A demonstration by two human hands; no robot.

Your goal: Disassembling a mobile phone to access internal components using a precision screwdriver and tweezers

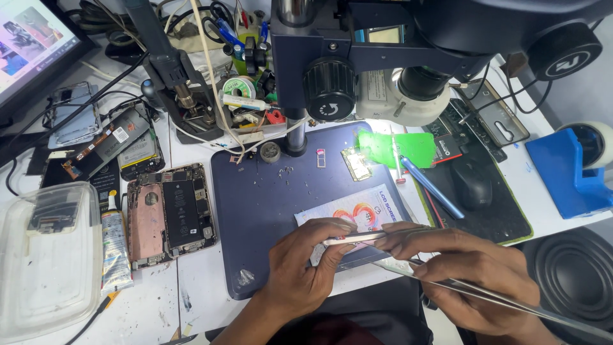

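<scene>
My left hand (300, 265) pinches a thin, pale phone part (354, 237) edge-on, just above the near edge of the dark blue work mat (255, 204). My right hand (469, 271) touches the same part with its fingertips and grips long metal tweezers (504, 300) that run toward the lower right. Under both hands lies a printed white packet (364, 211). A small circuit board (355, 163) sits lit under the microscope (396, 57) at the back of the mat.
An opened phone (169, 214) with its battery showing and a glue tube (115, 246) lie left of the mat. A clear plastic box (48, 255) stands far left. A mouse (471, 184), blue pen (431, 185), green card (396, 148) and blue tape dispenser (571, 169) are right.
</scene>
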